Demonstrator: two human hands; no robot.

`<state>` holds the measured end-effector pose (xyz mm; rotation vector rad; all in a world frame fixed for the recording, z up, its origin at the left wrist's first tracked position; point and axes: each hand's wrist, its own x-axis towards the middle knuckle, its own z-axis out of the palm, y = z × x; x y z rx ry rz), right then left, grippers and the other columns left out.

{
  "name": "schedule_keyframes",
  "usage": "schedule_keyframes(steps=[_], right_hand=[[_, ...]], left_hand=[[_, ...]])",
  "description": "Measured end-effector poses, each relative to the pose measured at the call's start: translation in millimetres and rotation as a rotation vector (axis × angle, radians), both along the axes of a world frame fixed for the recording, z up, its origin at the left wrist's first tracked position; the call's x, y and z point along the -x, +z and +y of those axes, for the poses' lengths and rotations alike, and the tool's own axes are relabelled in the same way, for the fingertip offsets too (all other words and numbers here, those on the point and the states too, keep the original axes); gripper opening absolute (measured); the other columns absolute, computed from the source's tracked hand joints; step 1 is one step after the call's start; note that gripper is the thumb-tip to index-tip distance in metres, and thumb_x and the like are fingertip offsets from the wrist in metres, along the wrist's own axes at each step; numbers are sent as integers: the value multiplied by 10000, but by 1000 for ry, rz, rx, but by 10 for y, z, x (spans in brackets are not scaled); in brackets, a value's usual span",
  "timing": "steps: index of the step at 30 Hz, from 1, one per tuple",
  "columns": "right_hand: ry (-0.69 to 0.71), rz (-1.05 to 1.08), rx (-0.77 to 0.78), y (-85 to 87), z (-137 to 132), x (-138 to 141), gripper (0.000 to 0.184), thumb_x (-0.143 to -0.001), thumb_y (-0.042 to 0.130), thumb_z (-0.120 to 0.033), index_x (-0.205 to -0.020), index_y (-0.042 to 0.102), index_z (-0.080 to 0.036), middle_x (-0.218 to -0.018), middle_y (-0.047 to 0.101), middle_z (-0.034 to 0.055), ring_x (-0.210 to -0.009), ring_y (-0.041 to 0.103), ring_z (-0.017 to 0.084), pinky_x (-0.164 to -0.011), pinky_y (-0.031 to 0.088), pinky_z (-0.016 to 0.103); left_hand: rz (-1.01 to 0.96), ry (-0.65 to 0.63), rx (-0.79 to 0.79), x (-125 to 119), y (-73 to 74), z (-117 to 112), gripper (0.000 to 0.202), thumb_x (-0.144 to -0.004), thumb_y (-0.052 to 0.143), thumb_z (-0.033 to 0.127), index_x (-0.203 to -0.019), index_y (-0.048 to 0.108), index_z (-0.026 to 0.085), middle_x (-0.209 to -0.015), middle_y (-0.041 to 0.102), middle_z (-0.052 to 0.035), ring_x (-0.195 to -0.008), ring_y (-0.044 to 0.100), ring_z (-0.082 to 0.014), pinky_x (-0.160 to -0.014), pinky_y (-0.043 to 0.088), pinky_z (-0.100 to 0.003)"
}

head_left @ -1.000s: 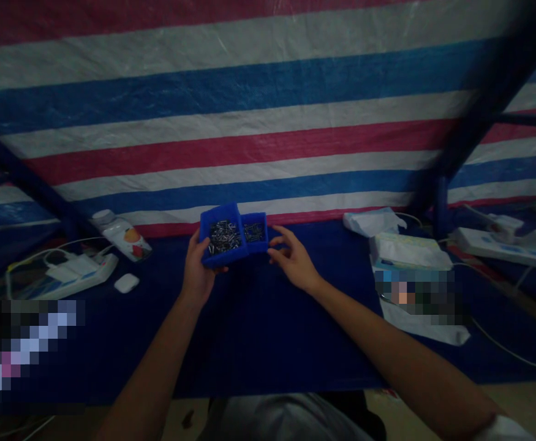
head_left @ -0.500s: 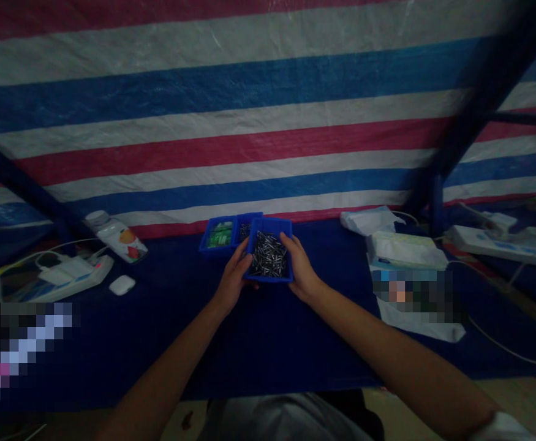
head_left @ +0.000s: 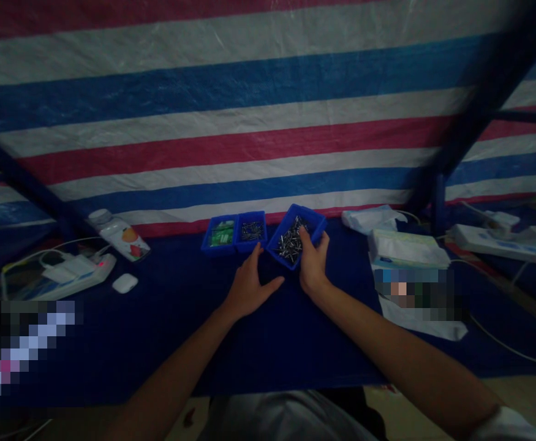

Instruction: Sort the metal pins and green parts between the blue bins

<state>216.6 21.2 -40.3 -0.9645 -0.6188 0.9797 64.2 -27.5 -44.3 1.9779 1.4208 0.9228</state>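
Observation:
A blue plastic bin (head_left: 280,245) full of small metal pins or screws stands tilted on the dark blue cloth. My right hand (head_left: 314,260) grips its near right side, with the fingers over the rim. My left hand (head_left: 249,289) lies open and spread on the cloth just left of that bin, holding nothing. Its fingertips are close to the bin, but I cannot tell if they touch it. Beyond it, two smaller blue bins sit side by side: one holds green packets (head_left: 222,233) and the other small metal screws (head_left: 252,230).
A white power strip (head_left: 60,275), a white earbud case (head_left: 125,283) and a bottle (head_left: 118,237) stand at left. Tissue packs (head_left: 405,248) and another power strip (head_left: 492,239) lie at right. A striped tarp (head_left: 268,116) and dark blue metal frame bars close the back.
Both hands held the pin bin at centre half a second ago. Now it has moved right and tilted, my left hand has let go, and the two smaller bins stand on the cloth.

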Motion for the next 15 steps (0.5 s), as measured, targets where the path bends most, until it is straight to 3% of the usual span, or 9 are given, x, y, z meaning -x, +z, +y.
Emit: schedule_keyframes(steps=[4,15], right_hand=[[-6,-96,-41,-54,-20,23,632,-766,659,-516,-1266,365,-265,-1235,581,96,-1111,599,234,-984,478,458],[9,-194,-61,-60,-124,105,611,-740,695,-474,-1208,368,-255,-1180,585,84,-1085,585,224,-1010,438,443]], left_hand=[[237,63,-43,-6,-21,-4,993,-732,684,596,-1506,208,194,-1483,407,-195,-1368,362,-371,-1088,254,-571],[354,97,-32,-34,-15,11,964,-737,619,686,-1468,309,140,-1446,451,-215,-1342,372,-394,-1059,272,-563]])
